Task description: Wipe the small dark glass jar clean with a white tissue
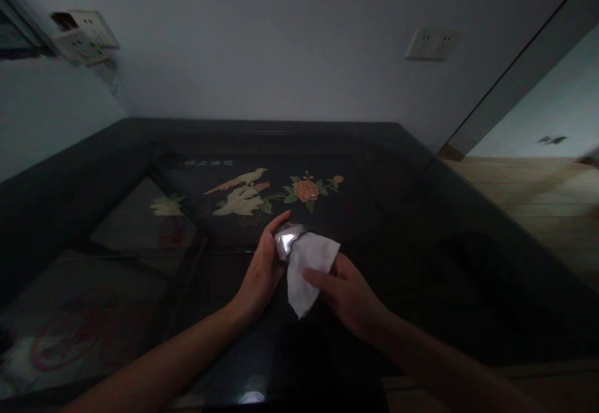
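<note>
My left hand point(262, 269) is curled around a small shiny silver object point(286, 239), held above a dark lacquered table point(412, 226). My right hand point(346, 291) pinches a white tissue point(306, 269) that hangs against the silver object and partly covers it. What the silver object is I cannot make out in the dim light. Both hands meet near the table's middle, just in front of an inlaid picture of birds and an orange flower point(306, 189).
The table top is glossy and reflective, with a raised dark rim. Grey walls stand behind it with a white socket plate point(433, 43) at right and another socket point(87, 37) at upper left. Wooden floor point(538, 201) lies to the right.
</note>
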`<state>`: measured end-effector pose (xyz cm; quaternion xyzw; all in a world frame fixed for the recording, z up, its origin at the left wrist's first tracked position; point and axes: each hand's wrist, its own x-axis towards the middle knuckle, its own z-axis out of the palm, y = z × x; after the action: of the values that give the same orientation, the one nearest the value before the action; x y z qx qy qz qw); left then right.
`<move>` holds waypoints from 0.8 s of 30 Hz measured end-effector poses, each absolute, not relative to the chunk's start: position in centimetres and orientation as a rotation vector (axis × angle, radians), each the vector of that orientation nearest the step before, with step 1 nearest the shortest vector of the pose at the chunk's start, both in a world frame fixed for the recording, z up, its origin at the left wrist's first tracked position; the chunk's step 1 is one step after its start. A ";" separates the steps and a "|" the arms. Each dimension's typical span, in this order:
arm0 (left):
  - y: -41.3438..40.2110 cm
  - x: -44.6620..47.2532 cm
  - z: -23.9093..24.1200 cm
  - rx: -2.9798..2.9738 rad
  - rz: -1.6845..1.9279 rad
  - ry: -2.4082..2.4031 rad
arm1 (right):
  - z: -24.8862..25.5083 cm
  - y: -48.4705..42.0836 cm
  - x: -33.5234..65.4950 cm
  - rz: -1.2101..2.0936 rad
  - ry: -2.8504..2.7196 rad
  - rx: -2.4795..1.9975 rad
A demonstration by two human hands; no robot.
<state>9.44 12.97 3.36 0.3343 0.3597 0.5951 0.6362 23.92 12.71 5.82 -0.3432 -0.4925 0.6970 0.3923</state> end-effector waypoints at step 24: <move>13.6 7.5 2.9 1.207 1.143 0.816 | 6.5 13.6 26.0 1.343 -1.885 -0.945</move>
<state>7.54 13.61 2.87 0.5208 0.3522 0.4932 0.6012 25.98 13.59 6.54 -0.3587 -0.7156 0.5097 0.3152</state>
